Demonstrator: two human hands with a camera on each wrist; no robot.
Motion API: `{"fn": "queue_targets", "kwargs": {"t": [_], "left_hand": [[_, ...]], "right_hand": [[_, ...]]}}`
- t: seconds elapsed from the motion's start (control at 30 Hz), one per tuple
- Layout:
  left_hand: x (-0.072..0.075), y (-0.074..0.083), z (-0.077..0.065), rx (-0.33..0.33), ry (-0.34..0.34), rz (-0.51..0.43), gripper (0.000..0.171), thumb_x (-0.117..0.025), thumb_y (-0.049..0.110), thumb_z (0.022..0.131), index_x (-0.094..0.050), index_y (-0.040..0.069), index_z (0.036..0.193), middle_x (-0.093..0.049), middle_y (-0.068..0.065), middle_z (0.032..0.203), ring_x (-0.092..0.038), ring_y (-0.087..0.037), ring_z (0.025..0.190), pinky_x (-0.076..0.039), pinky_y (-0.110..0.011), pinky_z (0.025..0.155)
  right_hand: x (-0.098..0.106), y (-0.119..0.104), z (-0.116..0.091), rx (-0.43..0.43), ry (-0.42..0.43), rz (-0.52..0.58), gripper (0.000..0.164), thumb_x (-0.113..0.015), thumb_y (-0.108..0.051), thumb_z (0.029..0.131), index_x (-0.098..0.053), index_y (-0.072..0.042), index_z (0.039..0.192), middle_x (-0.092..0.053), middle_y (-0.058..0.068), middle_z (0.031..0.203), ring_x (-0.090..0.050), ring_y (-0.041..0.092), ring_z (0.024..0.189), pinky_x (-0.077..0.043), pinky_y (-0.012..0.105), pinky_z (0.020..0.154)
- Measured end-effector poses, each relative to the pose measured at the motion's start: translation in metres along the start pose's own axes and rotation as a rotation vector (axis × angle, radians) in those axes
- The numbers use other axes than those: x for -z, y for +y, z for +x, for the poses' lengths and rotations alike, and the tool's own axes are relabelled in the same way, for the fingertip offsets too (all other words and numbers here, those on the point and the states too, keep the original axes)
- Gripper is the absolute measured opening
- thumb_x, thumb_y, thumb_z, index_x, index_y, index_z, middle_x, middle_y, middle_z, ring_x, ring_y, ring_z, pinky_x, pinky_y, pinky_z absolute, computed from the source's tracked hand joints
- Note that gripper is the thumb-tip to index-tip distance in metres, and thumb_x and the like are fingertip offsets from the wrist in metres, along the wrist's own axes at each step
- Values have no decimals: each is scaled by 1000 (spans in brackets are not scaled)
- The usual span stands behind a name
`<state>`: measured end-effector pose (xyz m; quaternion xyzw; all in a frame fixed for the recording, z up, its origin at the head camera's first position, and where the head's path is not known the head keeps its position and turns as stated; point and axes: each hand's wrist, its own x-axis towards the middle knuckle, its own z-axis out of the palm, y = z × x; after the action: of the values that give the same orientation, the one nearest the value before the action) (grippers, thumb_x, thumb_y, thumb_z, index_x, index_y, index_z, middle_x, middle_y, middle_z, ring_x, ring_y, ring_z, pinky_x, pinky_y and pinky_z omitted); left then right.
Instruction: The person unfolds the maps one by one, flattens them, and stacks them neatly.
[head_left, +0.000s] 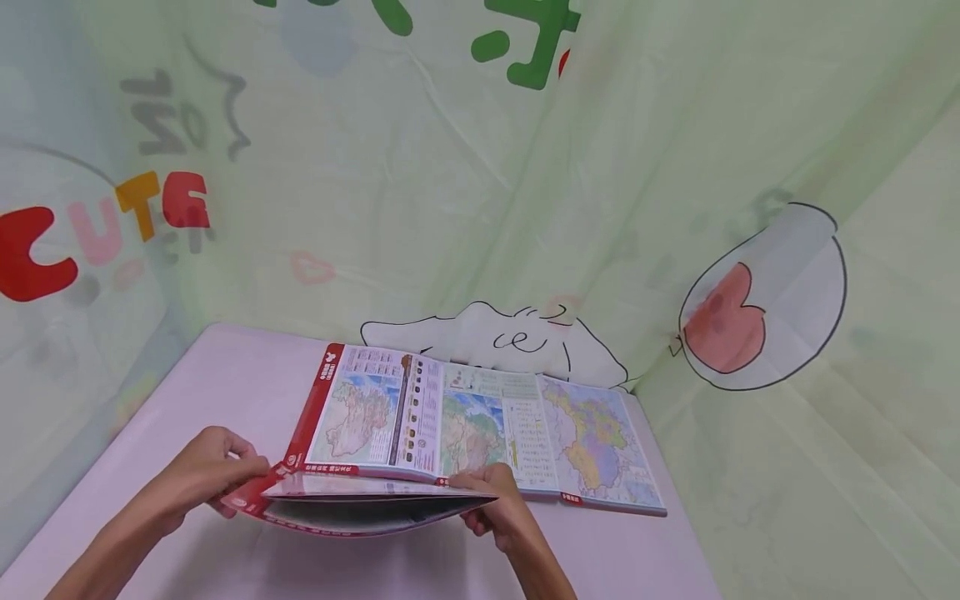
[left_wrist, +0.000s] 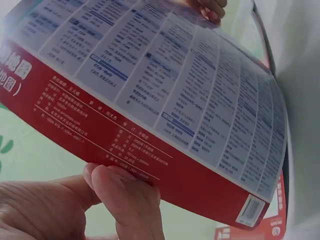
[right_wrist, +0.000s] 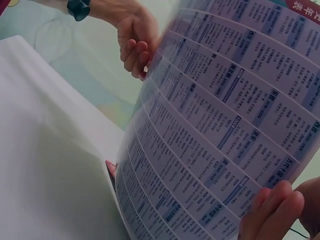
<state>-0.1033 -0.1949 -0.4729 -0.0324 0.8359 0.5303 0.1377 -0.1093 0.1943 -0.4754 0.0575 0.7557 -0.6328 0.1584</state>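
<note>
In the head view, my left hand (head_left: 213, 462) pinches the red-bordered left edge of a folded paper map (head_left: 367, 485). My right hand (head_left: 491, 496) grips the map's right side. The map is lifted at the near side and sags open between its layers. Its outer face, in the left wrist view, carries columns of print (left_wrist: 165, 75) and a red border (left_wrist: 85, 115) with a barcode. Beyond it lies a spread map (head_left: 600, 442) with coloured panels; whether the two are joined is hidden. In the right wrist view, right fingers (right_wrist: 275, 212) press on the printed face.
A pale pinkish table (head_left: 247, 358) lies under the maps. Light green curtain (head_left: 360, 208) with printed letters and cartoon drawings hangs close behind and on both sides. A dark band (right_wrist: 78, 9) is on the left wrist.
</note>
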Motion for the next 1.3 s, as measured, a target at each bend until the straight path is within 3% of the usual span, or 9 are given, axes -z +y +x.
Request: {"fn": "queue_targets", "kwargs": {"t": [0.13,0.27,0.43,0.63,0.77,0.97,1.13,1.3], "left_hand": [[0,5,-5,-34,-57,-30,25,-67,21,99,-72,-2,91,-71,-1,67,-67,-12,53,-62,-29,57],[-2,11,-6,-123,-104,-64,23,-67,17,100,-70,-5,92,-69,-6,66,-66,-13,53,-64,-32,59],[-9,14,0,-190,-57,-45,20,-69,13,101,-69,-7,97,-71,-9,68,-67,-15,57,-64,-31,59],[-24,10,28,-234,60,24,23,-76,11,100,-68,-9,107,-73,-9,73,-70,-21,63,-63,-30,59],[-35,5,51,-280,157,79,26,-77,7,97,-69,-12,113,-75,-10,82,-72,-19,67,-63,-29,59],[-51,-1,74,-314,270,134,25,-76,7,97,-72,-11,115,-75,-13,87,-66,-15,72,-56,-23,60],[-62,-5,91,-299,284,103,23,-71,7,100,-71,-10,115,-73,-13,86,-68,-19,67,-56,-24,58],[-68,-7,110,-312,291,86,22,-69,7,102,-70,-9,117,-70,-12,87,-70,-21,69,-60,-24,59]], "right_hand": [[7,-2,-3,1,-16,10,26,-68,-13,95,-78,9,86,-62,-8,54,-52,-2,42,-41,14,41],[13,-4,-1,-1,-11,-29,30,-69,-16,100,-75,3,77,-61,-7,53,-52,0,41,-43,14,41],[18,-3,9,87,81,-143,33,-74,-20,102,-77,8,84,-58,-4,52,-52,5,42,-45,18,44],[16,1,31,174,250,-223,21,-80,-13,96,-81,8,97,-70,8,65,-59,11,50,-55,23,51],[15,5,49,204,340,-255,14,-83,-4,92,-81,8,98,-77,15,75,-66,16,53,-61,29,54],[9,12,78,236,516,-366,5,-86,-2,86,-83,2,89,-77,11,73,-73,24,57,-60,32,52],[5,18,97,209,678,-517,6,-91,-10,82,-85,-7,81,-77,5,70,-67,18,60,-46,31,51],[3,20,112,198,780,-566,8,-92,-11,79,-85,-10,76,-79,6,73,-70,24,67,-46,36,57]]}}
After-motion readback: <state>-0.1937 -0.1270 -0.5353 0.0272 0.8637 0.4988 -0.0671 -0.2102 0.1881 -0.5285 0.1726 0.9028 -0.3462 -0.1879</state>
